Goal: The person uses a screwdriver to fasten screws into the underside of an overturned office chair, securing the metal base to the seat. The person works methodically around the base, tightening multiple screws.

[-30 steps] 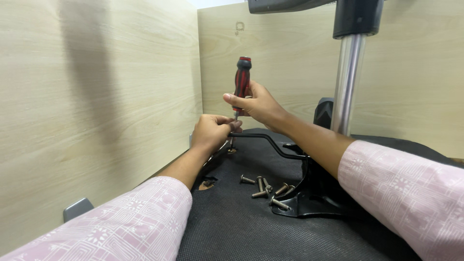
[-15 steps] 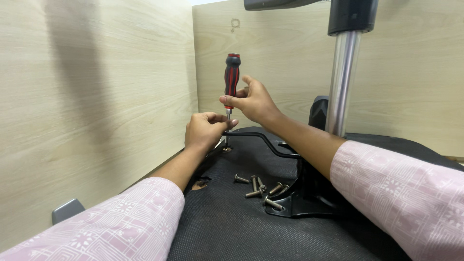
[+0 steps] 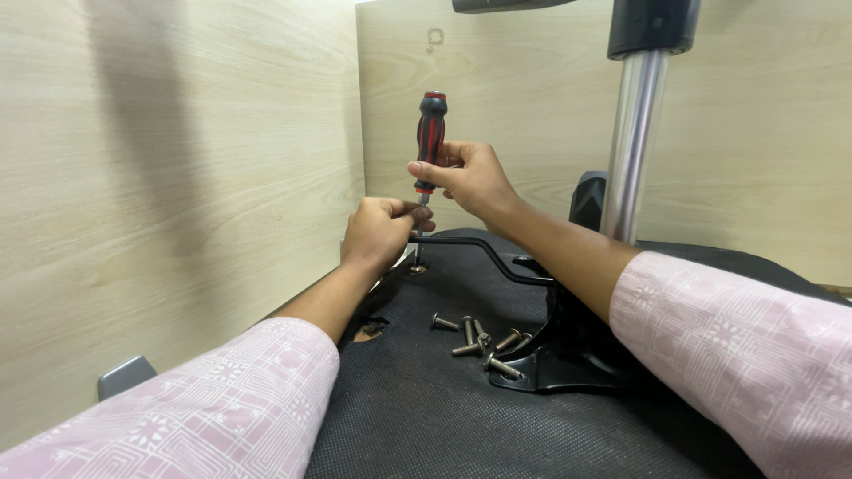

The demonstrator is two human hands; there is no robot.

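The right hand [image 3: 469, 180] grips the lower part of the red-and-black handle of a screwdriver [image 3: 430, 140] standing upright, its thin shaft pointing down at a spot on the black chair seat [image 3: 426, 399]. The left hand [image 3: 380, 229], at about 8 o'clock from the right, is clenched around the shaft near a bent black lever [image 3: 484, 253]. The ribbed handle looks stiff, light and easy to grip. Loose screws [image 3: 479, 339] lie at 5 o'clock from the tip; small, hard, likely to roll
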